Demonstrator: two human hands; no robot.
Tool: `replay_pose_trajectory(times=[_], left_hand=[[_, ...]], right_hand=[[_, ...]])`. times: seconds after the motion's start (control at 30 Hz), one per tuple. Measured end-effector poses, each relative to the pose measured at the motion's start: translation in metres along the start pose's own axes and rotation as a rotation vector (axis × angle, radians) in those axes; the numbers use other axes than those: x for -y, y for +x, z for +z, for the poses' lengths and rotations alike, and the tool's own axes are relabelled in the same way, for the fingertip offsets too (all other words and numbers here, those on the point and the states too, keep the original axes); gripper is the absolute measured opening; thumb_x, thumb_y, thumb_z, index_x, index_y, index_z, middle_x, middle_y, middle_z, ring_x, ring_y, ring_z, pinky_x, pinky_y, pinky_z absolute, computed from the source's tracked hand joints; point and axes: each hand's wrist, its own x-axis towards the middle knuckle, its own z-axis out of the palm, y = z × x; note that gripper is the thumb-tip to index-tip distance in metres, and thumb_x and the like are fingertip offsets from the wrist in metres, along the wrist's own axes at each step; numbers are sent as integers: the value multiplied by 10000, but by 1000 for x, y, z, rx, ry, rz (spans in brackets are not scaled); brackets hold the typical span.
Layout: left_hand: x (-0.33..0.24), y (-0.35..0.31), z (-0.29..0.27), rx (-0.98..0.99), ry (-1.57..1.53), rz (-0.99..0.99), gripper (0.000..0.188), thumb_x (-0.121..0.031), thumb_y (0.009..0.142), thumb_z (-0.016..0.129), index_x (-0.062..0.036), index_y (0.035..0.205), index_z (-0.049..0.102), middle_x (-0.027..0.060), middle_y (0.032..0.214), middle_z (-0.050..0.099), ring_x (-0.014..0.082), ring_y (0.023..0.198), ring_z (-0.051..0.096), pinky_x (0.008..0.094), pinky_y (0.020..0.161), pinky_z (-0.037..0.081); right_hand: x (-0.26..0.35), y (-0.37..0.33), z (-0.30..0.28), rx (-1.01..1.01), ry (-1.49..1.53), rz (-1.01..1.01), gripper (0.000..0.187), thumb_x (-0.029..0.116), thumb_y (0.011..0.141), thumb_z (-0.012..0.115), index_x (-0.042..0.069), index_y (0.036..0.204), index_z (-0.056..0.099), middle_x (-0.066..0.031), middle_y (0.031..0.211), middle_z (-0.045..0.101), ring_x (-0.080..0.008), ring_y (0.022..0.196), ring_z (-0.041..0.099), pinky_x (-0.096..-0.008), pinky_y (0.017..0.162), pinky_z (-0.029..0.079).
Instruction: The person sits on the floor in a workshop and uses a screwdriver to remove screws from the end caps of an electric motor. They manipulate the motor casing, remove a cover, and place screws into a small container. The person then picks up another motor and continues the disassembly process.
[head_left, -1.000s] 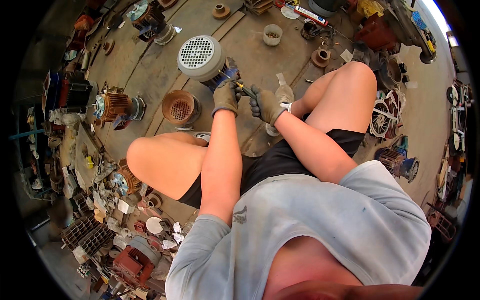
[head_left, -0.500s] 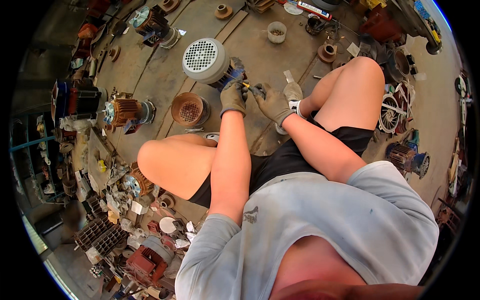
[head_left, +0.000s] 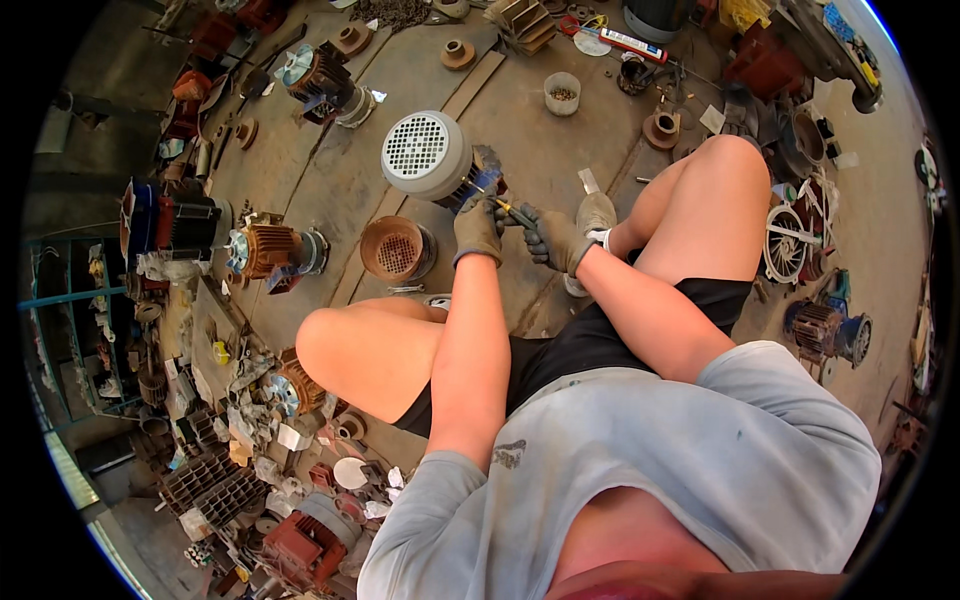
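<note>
An electric motor [head_left: 466,186] with a blue body lies in front of me, its pale grey fan cover [head_left: 428,152] with a square grid tilted up toward the left. My gloved left hand [head_left: 480,230] is closed at the motor's near end; its fingertips hide whatever they pinch. My gloved right hand [head_left: 556,241] is wrapped round a screwdriver [head_left: 514,212] with a yellow and dark handle. The tool points up and left, toward my left fingers and the motor. Its tip is hidden there.
Close to my left knee stands a rusty round housing [head_left: 396,249] with a perforated bottom. A brown motor [head_left: 270,250] lies farther left, another motor [head_left: 318,78] beyond. A tub of small parts [head_left: 562,93] stands ahead. A spoked wheel [head_left: 786,243] lies right of my right knee.
The whole scene sits slightly lower and to the right as the view shifts. My right fingers look more tightly curled on the screwdriver, and both hands stay at the motor.
</note>
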Motion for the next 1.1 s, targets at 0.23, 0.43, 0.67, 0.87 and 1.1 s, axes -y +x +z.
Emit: replay_pose_trajectory(times=[0.23,0.43,0.67,0.87,1.1], left_hand=[[-6,-2,-6,-18,246,119,152,-155,1021,636,-56,1052,747,71,884,753,179,661,673,298,549,525],[-66,-51,10,-575,939,1044,577,-339,1035,610,76,1423,512,328,1329,612,487,1201,601,532,1012,474],[-110,-32,45,-382,1858,904,822,-598,1068,413,121,1465,448,403,1569,377,528,1519,291,528,1283,192],[-89,-120,95,943,1509,1067,698,-497,1008,600,46,1441,536,282,1446,580,397,1372,542,474,1206,378],[-187,-79,5,180,1562,927,795,-519,967,709,81,1449,509,302,1393,605,443,1284,607,474,1091,476]], right_hand=[[3,-12,3,-171,-372,-172,432,380,1041,565,27,1238,719,-214,1010,765,-409,895,732,-467,839,572],[-19,11,-4,40,-71,84,367,352,1023,594,73,1211,740,-197,987,751,-363,885,727,-438,830,553],[37,-15,-3,136,151,185,400,379,1092,541,64,1202,761,-14,697,607,-124,608,547,-306,581,427],[20,-11,6,-13,-542,-217,444,385,1039,596,82,1362,635,-73,902,718,-239,823,677,-388,778,520],[32,-13,-9,126,-356,54,426,314,1050,609,77,1403,599,-50,934,737,-207,781,696,-365,763,572]])
